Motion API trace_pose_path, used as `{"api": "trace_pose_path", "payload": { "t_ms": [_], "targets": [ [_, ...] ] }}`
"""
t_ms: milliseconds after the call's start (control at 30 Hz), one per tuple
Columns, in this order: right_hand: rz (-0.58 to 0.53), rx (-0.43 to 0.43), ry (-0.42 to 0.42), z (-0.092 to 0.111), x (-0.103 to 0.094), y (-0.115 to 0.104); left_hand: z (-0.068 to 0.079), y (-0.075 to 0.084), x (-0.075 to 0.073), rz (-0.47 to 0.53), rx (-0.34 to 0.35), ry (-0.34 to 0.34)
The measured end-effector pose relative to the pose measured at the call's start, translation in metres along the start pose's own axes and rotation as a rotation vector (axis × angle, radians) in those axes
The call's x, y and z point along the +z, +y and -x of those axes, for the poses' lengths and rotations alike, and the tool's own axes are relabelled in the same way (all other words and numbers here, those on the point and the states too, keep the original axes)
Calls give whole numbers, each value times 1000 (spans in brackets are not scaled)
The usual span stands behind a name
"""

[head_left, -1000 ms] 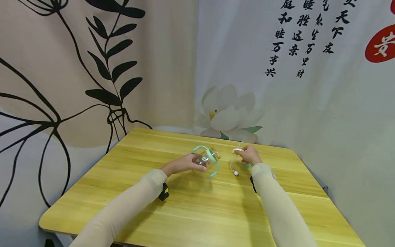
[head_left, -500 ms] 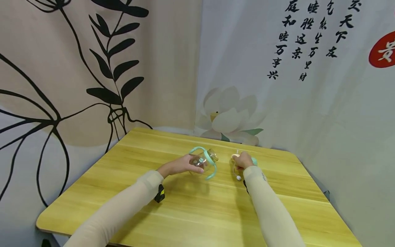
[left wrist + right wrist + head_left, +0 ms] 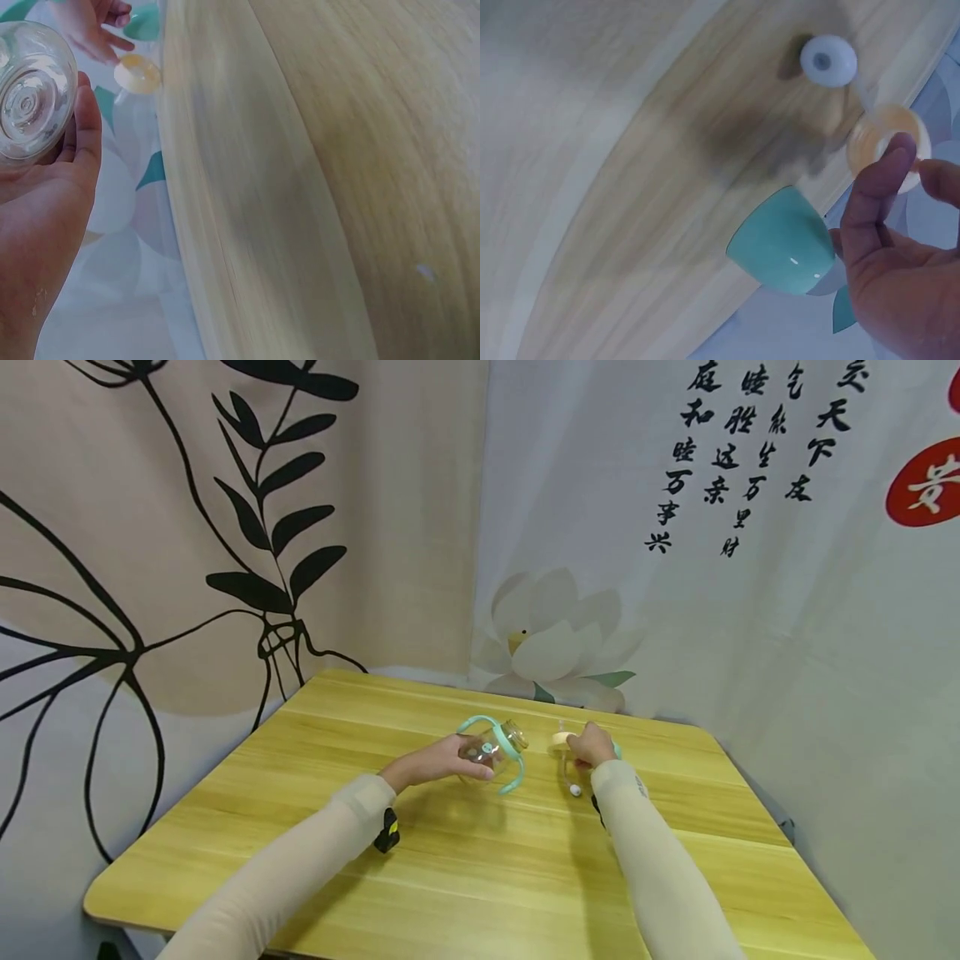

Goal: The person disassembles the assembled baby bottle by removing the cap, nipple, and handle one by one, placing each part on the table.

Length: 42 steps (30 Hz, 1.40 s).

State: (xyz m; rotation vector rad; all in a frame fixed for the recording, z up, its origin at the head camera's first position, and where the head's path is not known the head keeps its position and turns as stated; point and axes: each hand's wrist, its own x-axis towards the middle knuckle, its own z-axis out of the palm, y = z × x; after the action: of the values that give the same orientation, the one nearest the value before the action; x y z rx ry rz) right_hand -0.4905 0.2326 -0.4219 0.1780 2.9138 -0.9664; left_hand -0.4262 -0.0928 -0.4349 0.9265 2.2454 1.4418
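My left hand (image 3: 442, 758) grips a clear baby bottle (image 3: 489, 748) round its body. The bottle lies tilted, its uncapped neck toward the right, with mint handles (image 3: 512, 785) at the shoulder. In the left wrist view the round bottle base (image 3: 26, 105) shows. My right hand (image 3: 591, 746) pinches a cream-coloured bottle collar (image 3: 865, 146) between thumb and finger. A thin clear straw hangs from the collar, ending in a white weight (image 3: 829, 61). Against the other fingers is a mint dome cap (image 3: 784, 244); I cannot tell whether they hold it.
Both hands are above a wood-grain table (image 3: 420, 877). A printed cloth (image 3: 555, 635) with a lotus and writing hangs behind the table's far edge.
My right hand has turned and moved slightly left with the collar, nearer the bottle. More of the mint cap came out at its right side. The left hand hardly moved.
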Motion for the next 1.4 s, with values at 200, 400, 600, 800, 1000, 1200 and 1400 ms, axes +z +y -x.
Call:
{"api": "trace_pose_path", "payload": {
  "t_ms": [200, 400, 600, 800, 1000, 1200, 1400],
  "targets": [
    [-6, -21, 3, 0, -2, 6, -2, 2, 1, -1, -13, 5],
    [-32, -79, 11, 3, -8, 4, -7, 2, 1, 12, -10, -12],
    [-41, -150, 23, 6, -14, -3, -12, 5, 0, 14, -11, -11],
    [-104, -285, 39, 9, -21, -20, -16, 11, -1, 31, 18, 10],
    [-302, -418, -143, 30, -30, -44, -19, 9, -6, 18, 34, 106],
    [-436, -498, -462, 40, -34, -51, -24, 11, -12, 5, 20, 206],
    [-488, -560, -493, 44, -22, -52, -32, 14, -16, 37, 6, 297]
  ]
}}
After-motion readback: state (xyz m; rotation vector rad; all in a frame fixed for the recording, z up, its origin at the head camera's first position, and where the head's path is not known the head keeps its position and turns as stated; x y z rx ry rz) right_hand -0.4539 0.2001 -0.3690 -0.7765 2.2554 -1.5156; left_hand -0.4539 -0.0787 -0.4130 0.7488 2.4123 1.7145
